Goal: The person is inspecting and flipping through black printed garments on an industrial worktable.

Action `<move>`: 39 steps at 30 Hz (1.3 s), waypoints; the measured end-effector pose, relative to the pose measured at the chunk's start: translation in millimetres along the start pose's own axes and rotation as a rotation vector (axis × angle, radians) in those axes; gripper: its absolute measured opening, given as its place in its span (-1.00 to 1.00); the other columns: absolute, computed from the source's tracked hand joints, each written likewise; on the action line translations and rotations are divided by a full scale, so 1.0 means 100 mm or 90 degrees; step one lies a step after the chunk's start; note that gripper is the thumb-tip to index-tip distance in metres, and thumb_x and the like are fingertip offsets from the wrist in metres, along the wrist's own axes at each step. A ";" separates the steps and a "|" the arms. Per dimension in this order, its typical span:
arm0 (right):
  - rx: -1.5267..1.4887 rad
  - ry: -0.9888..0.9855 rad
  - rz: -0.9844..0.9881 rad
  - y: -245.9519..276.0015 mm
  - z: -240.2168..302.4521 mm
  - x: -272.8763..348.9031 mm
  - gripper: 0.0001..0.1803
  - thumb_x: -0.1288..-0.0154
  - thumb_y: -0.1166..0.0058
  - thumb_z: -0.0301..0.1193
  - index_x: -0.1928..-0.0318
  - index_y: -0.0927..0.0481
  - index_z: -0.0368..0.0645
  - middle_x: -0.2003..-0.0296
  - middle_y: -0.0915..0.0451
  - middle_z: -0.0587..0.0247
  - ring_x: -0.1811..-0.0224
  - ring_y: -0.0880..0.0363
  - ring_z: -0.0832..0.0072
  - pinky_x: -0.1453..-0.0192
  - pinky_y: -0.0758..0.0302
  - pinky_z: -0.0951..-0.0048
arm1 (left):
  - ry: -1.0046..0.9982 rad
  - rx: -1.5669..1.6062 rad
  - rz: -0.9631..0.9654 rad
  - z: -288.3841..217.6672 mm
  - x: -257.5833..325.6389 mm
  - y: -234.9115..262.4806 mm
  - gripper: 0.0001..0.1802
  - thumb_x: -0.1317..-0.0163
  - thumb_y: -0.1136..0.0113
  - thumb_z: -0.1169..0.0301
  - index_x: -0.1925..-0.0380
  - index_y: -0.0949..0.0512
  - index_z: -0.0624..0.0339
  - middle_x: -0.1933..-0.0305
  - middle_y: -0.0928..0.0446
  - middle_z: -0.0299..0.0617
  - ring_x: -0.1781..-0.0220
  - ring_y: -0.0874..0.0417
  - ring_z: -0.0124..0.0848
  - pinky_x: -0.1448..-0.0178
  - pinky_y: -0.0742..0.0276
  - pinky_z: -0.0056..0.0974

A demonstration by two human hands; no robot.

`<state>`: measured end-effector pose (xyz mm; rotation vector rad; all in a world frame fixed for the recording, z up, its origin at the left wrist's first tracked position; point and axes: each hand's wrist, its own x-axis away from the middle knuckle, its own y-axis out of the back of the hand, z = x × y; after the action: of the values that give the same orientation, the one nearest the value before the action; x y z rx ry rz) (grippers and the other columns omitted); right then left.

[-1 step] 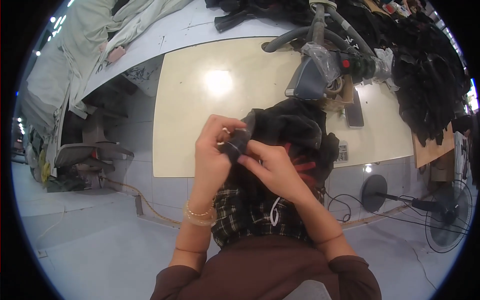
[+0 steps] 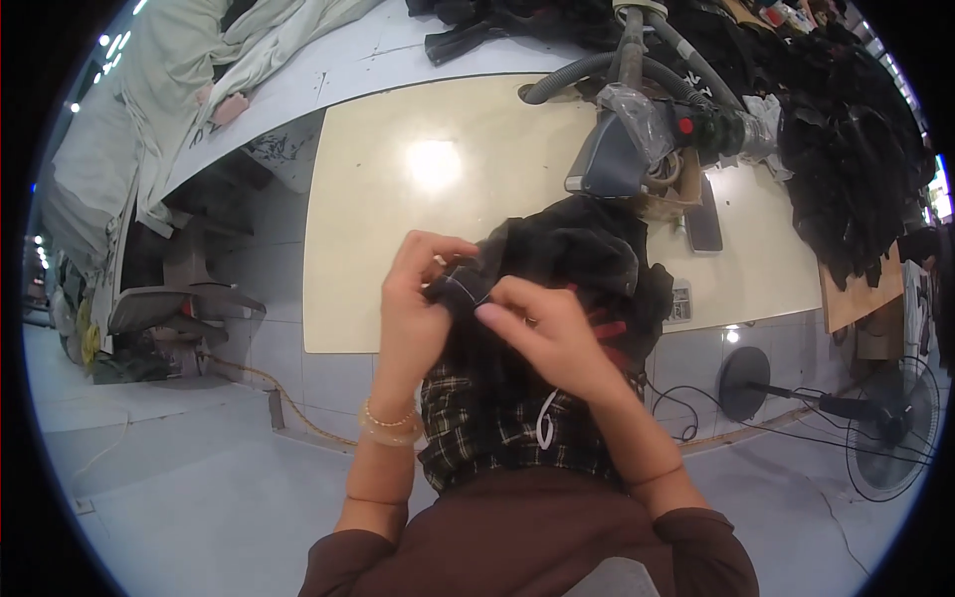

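Observation:
A black cloth garment (image 2: 577, 244) lies bunched over the table's front edge and hangs toward my lap. My left hand (image 2: 423, 284) grips a folded edge of it, with the thumb below and the fingers curled above. A thin pale line, like a seam or thread, shows on that fold. Close beside it, my right hand (image 2: 542, 323) pinches the same cloth between thumb and forefinger. Red strips (image 2: 610, 329) show among the black folds behind my right hand. Its other fingers are curled and partly hidden.
The cream table (image 2: 368, 199) carries a blue-grey machine head (image 2: 607, 154) with hoses, a cardboard box (image 2: 676, 199) and a dark phone (image 2: 704, 219). Black garments (image 2: 846, 179) heap at the right. Pale cloth (image 2: 169, 90) hangs at the left. A fan (image 2: 890, 428) stands at the lower right.
My left hand has shifted slightly left, and the held fold has turned, showing more of its pale line. The right hand still pinches the cloth.

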<state>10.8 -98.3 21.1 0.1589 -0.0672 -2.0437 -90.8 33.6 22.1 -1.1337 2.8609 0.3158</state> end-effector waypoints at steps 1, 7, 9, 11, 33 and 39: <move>-0.156 -0.061 0.019 0.10 0.05 0.05 -0.80 -0.35 -0.07 -0.42 0.39 -0.46 -0.28 0.61 -0.33 0.49 0.56 -0.22 0.69 0.49 -0.18 0.56 | -0.002 0.002 0.004 0.07 0.02 0.04 -0.69 0.01 -0.13 0.77 0.26 -0.58 0.23 0.27 -0.43 -0.26 0.42 -0.43 -0.48 0.31 -0.37 -0.45; -0.501 0.357 0.102 0.85 0.41 0.53 -0.68 -0.37 -0.05 -0.28 0.51 -0.43 -0.19 0.58 -0.41 0.37 0.54 -0.40 0.59 0.45 -0.37 0.46 | -0.077 -0.389 -0.213 1.25 0.26 0.45 -0.53 0.19 0.06 0.86 0.28 -0.58 0.21 0.28 -0.43 -0.13 0.25 -0.49 -0.26 0.23 -0.42 -0.30; -0.562 0.410 0.093 1.37 0.47 0.88 -0.49 -0.42 -0.04 -0.13 0.64 -0.26 -0.05 0.57 -0.45 0.36 0.51 -0.47 0.54 0.39 -0.49 0.28 | -0.030 -0.437 -0.311 1.30 0.24 0.72 -0.58 0.13 0.07 0.83 0.31 -0.59 0.21 0.28 -0.45 -0.15 0.20 -0.51 -0.26 0.15 -0.46 -0.28; -0.465 0.378 -0.010 1.35 0.48 1.01 -0.55 -0.37 -0.03 -0.18 0.64 -0.28 -0.07 0.57 -0.45 0.36 0.50 -0.46 0.55 0.38 -0.47 0.31 | -0.103 -0.520 -0.449 1.18 0.18 1.02 -0.76 -0.01 -0.11 0.69 0.31 -0.60 0.22 0.24 -0.44 -0.19 0.18 -0.51 -0.32 0.13 -0.46 -0.32; 0.021 -0.026 -0.113 0.58 -0.05 0.14 -0.55 -0.15 -0.22 -0.48 -0.09 -0.51 -0.22 0.15 -0.63 0.23 0.15 -0.61 0.48 0.02 -0.50 0.47 | 0.198 0.104 0.284 -0.28 -0.30 -0.31 -0.80 -0.21 -0.11 0.55 0.20 -0.60 0.41 0.29 -0.62 -0.28 0.28 -0.56 -0.61 0.15 -0.48 -0.50; 0.189 0.102 -0.279 0.47 -0.22 0.10 -0.76 -0.11 -0.08 -0.67 0.16 -0.53 -0.25 0.30 -0.60 0.22 0.30 -0.58 0.51 0.20 -0.50 0.55 | -0.034 -0.064 0.168 -0.11 -0.25 -0.39 -0.81 -0.03 -0.19 0.66 0.30 -0.57 0.29 0.40 -0.54 -0.33 0.42 -0.44 -0.64 0.31 -0.36 -0.51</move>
<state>50.2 -128.6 4.4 0.5632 -0.2547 -2.4402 -45.5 20.4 29.4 -0.7450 2.9768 0.4975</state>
